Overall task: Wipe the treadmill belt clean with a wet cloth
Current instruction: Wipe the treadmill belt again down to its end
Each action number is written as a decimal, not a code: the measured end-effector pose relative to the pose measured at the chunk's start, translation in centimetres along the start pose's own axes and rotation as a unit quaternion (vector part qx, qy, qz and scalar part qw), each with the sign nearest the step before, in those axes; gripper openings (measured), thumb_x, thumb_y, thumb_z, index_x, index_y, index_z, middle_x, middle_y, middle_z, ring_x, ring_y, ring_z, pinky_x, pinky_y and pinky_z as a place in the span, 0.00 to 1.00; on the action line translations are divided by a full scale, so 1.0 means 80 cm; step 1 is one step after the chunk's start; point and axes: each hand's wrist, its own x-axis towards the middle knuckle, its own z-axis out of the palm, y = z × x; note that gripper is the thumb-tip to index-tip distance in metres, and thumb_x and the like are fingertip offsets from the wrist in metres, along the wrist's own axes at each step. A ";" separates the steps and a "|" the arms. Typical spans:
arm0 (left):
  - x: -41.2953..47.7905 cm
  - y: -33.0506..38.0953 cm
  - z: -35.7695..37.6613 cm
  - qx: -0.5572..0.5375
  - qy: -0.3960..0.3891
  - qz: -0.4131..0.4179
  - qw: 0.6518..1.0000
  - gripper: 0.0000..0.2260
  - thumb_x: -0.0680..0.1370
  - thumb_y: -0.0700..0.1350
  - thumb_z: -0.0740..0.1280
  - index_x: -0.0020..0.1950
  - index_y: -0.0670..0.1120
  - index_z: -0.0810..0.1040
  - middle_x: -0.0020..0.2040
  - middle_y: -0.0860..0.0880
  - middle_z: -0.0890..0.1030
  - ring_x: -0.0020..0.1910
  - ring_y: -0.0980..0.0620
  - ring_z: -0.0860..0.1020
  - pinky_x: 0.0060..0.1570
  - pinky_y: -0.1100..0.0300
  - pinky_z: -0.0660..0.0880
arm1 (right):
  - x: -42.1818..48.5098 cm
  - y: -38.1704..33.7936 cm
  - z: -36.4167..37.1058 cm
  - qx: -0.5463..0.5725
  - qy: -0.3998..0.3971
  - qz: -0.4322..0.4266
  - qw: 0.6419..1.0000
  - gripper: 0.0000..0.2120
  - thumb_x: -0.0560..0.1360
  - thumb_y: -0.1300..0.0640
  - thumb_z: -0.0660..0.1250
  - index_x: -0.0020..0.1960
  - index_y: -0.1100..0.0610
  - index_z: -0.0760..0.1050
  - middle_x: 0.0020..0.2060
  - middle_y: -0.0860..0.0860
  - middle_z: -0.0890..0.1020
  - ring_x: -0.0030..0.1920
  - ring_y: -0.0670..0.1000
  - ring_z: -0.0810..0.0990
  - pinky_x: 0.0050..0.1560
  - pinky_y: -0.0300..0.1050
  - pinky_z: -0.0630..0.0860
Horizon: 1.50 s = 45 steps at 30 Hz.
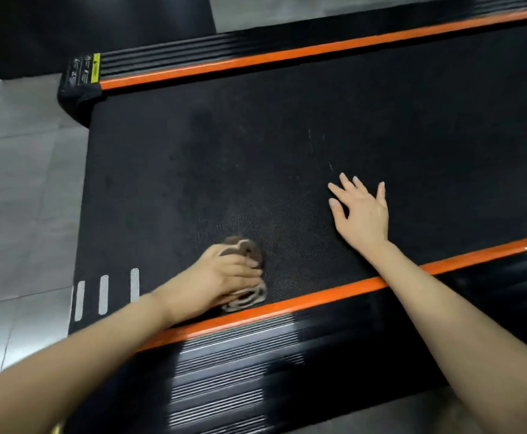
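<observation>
The black treadmill belt [256, 145] fills the middle of the head view, with faint dusty marks and a darker patch near its centre. A brown and white cloth [247, 249] lies bunched on the belt close to the near orange stripe. My left hand [221, 277] lies on top of the cloth with fingers wrapped over it, pressing it down onto the belt. My right hand [362, 211] rests flat on the belt to the right, fingers spread and holding nothing.
Orange stripes [287, 56] run along both sides of the belt, with ribbed black side rails [224, 364] outside them. White dashes [103, 294] mark the belt's end at the left. Grey floor tiles [21, 183] lie beyond the treadmill's end.
</observation>
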 end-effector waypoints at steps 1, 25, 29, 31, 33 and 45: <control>-0.019 -0.005 -0.006 0.003 0.004 -0.006 1.000 0.22 0.83 0.56 0.50 0.63 0.48 0.79 0.66 0.55 0.74 0.68 0.60 0.67 0.71 0.65 0.50 | -0.005 -0.001 -0.006 -0.009 -0.018 -0.007 1.000 0.20 0.79 0.47 0.53 0.68 0.49 0.72 0.71 0.52 0.69 0.72 0.55 0.64 0.72 0.65 0.46; 0.086 0.033 0.012 0.220 -0.010 0.029 0.975 0.20 0.74 0.59 0.56 0.57 0.54 0.82 0.59 0.48 0.81 0.61 0.42 0.76 0.62 0.40 0.71 | -0.089 0.005 -0.043 -0.068 -0.081 -0.068 0.992 0.29 0.76 0.41 0.45 0.70 0.49 0.68 0.70 0.51 0.68 0.71 0.55 0.65 0.72 0.60 0.50; 0.023 0.010 -0.004 0.218 -0.022 0.044 0.975 0.19 0.78 0.56 0.56 0.60 0.53 0.80 0.63 0.49 0.78 0.64 0.43 0.73 0.66 0.47 0.68 | -0.090 0.008 -0.041 -0.059 -0.074 -0.078 0.992 0.27 0.76 0.42 0.47 0.69 0.50 0.69 0.70 0.51 0.69 0.70 0.55 0.67 0.72 0.61 0.51; -0.015 -0.001 -0.017 0.206 -0.035 0.026 0.978 0.20 0.80 0.57 0.52 0.62 0.53 0.79 0.67 0.50 0.75 0.67 0.44 0.70 0.67 0.49 0.62 | -0.090 0.009 -0.040 -0.056 -0.071 -0.077 0.993 0.27 0.76 0.42 0.47 0.69 0.50 0.70 0.69 0.51 0.70 0.70 0.55 0.67 0.72 0.61 0.51; -0.057 -0.014 -0.028 0.201 -0.047 -0.005 0.978 0.21 0.81 0.57 0.51 0.64 0.54 0.78 0.69 0.51 0.73 0.69 0.45 0.67 0.67 0.49 0.61 | -0.091 0.005 -0.041 -0.058 -0.064 -0.079 0.993 0.26 0.76 0.42 0.48 0.68 0.50 0.71 0.68 0.52 0.71 0.69 0.56 0.69 0.71 0.62 0.52; -0.099 0.005 -0.101 -0.209 0.324 -0.282 0.879 0.28 0.67 0.52 0.64 0.68 0.53 0.70 0.72 0.54 0.67 0.74 0.56 0.59 0.73 0.58 0.52 | -0.098 -0.258 -0.024 0.167 -0.101 -0.170 0.966 0.32 0.72 0.34 0.48 0.71 0.46 0.67 0.72 0.53 0.66 0.72 0.56 0.64 0.71 0.60 0.56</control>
